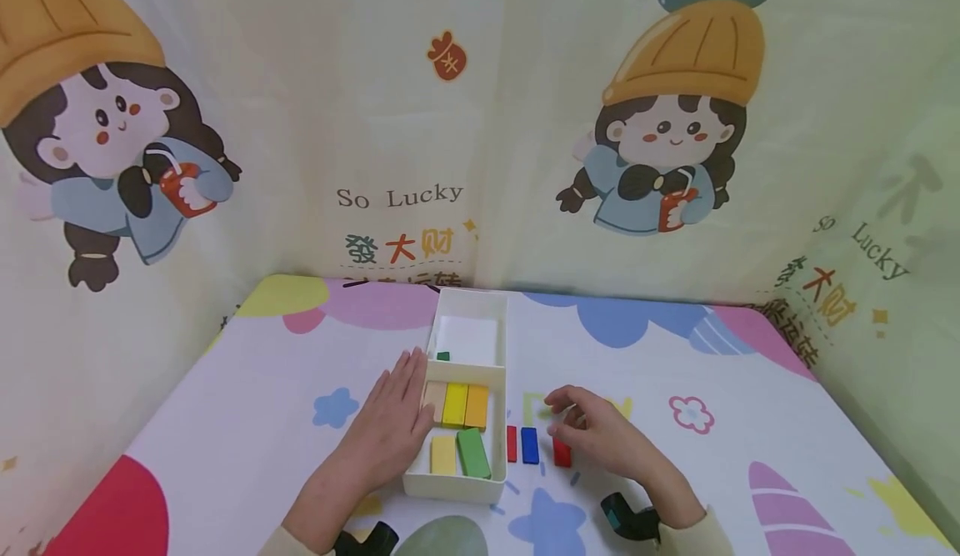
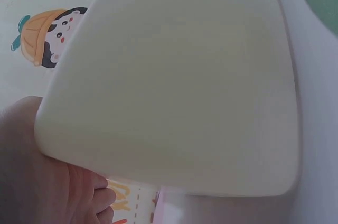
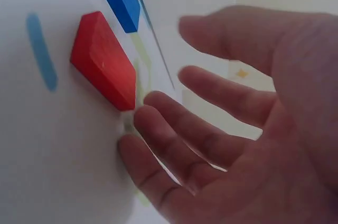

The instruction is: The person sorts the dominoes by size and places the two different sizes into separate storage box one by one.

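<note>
A white box (image 1: 457, 489) with two sections stands in the middle of the table. Along its left side lies my left hand (image 1: 390, 418), fingers straight and thumb at the rim; the box's wall (image 2: 174, 86) fills most of the left wrist view. Inside the near section are a tan block (image 1: 434, 402), a yellow block (image 1: 454, 406), an orange block (image 1: 476, 407), a pale yellow block (image 1: 443, 455) and a green block (image 1: 473, 453). My right hand (image 1: 600, 431) hovers beside a red block (image 3: 103, 63) with loosely bent fingers and nothing between them.
Right of the box, a blue block (image 1: 530, 446) and another red block (image 1: 512, 444) lie on the patterned tablecloth (image 1: 247, 423). A small dark green piece (image 1: 443, 356) sits in the far section. Behind the table hangs a printed curtain (image 1: 525, 122).
</note>
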{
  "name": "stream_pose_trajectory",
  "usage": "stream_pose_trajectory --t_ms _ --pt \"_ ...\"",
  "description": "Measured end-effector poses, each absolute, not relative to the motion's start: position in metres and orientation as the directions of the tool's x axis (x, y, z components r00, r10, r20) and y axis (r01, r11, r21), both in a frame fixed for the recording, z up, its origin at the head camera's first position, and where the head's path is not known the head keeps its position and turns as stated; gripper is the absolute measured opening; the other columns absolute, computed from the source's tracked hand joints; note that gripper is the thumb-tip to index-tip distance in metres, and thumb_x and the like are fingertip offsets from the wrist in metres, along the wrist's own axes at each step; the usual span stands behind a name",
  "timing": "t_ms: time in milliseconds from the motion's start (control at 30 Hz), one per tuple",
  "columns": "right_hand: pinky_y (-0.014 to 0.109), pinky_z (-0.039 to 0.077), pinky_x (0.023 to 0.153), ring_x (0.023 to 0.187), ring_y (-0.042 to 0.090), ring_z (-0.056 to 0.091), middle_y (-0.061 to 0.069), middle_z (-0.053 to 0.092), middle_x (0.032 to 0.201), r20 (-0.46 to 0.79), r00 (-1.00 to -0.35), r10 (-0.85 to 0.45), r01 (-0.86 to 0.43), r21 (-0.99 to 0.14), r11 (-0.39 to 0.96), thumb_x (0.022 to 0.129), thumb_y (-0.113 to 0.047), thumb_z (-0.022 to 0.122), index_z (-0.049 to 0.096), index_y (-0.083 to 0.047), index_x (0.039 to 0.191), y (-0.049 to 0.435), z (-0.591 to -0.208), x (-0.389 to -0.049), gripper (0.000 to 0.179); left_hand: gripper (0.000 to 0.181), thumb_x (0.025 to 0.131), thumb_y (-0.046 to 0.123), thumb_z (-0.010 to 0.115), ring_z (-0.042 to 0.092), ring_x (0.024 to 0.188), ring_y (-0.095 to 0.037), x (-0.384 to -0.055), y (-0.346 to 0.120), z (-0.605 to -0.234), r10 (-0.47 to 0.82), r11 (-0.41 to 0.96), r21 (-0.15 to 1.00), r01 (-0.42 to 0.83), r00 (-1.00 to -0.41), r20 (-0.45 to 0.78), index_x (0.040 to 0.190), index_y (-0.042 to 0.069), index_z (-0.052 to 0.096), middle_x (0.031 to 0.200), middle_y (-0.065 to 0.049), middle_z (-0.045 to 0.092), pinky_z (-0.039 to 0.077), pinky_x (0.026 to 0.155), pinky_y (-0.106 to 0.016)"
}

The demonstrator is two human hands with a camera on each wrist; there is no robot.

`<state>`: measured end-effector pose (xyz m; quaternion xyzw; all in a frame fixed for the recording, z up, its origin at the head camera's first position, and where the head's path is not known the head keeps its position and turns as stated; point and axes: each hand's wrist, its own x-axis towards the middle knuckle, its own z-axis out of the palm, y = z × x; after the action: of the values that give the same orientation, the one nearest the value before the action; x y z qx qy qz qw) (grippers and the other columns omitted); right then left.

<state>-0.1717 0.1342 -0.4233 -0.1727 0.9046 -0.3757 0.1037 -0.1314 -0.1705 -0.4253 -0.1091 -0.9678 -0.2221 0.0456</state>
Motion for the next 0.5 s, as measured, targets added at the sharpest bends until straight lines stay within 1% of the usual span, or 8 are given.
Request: stream_pose_trajectory --t_ms 133,267,400,500 --pt "0.024 0.053 0.077 0.091 0.016 0.058 0.002 0.063 0.108 -0.107 -0.906 -0.411 -0.222 -0.706 0.673 0.084 -0.019 0.077 0.063 -0.012 0.12 0.1389 -0.4243 -0.1714 0.039 0.067 0.104 0.031 0.041 0.009 0.156 -0.03 -0.1317 -0.1706 -0.4262 0.194 0.875 0.424 0.233 -0.972 0.135 0.159 0.003 0.012 0.168 -0.01 0.012 0.014 0.125 -0.053" --pt "0.022 0.052 0.075 0.093 0.018 0.056 0.003 0.062 0.111 -0.106 -0.878 -0.467 -0.263 -0.709 0.654 0.083 -0.015 0.077 0.062 -0.013 0.121 0.1428 -0.4251 -0.1721 0.041 0.067 0.104 0.031 0.041 0.009 0.156 -0.03 -0.1325 -0.1705 -0.4259 0.19 0.877 0.419 0.233 -0.971 0.143 0.159 0.003 0.012 0.168 -0.011 0.012 0.014 0.125 -0.053" --pt "0.02 0.051 0.072 0.094 0.02 0.054 0.004 0.059 0.111 -0.096 -0.837 -0.54 -0.315 -0.722 0.616 0.082 -0.018 0.079 0.061 -0.012 0.122 0.1442 -0.4263 -0.172 0.044 0.067 0.104 0.03 0.041 0.01 0.156 -0.03 -0.1321 -0.1709 -0.4261 0.188 0.879 0.418 0.231 -0.972 0.143 0.158 0.003 0.013 0.167 -0.011 0.013 0.015 0.125 -0.053" --pt "0.02 0.052 0.073 0.099 0.02 0.052 0.004 0.055 0.115 -0.122 -0.82 -0.559 -0.314 -0.721 0.618 0.08 -0.02 0.081 0.062 -0.016 0.123 0.1439 -0.4258 -0.17 0.047 0.067 0.104 0.03 0.041 0.01 0.156 -0.03 -0.1318 -0.1712 -0.4264 0.193 0.879 0.415 0.236 -0.971 0.144 0.158 0.003 0.013 0.168 -0.011 0.012 0.015 0.125 -0.053"
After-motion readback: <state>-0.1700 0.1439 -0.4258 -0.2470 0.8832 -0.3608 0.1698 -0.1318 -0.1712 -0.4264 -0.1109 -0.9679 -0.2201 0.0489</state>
